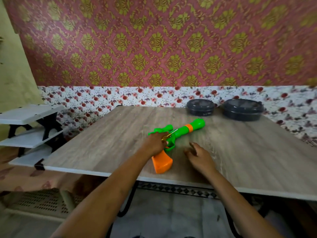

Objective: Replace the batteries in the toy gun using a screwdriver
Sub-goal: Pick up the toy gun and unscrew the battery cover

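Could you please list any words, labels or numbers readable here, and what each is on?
None can be read.
The green and orange plastic toy gun shows no lettering.
A faint pale mark on the smaller dark round lidded container is too blurred to read.

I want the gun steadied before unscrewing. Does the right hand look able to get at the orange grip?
Probably yes. The right hand hovers open beside the grip with only bare table between; the left hand, holding the screwdriver, sits higher up by the trigger, leaving the grip uncovered.
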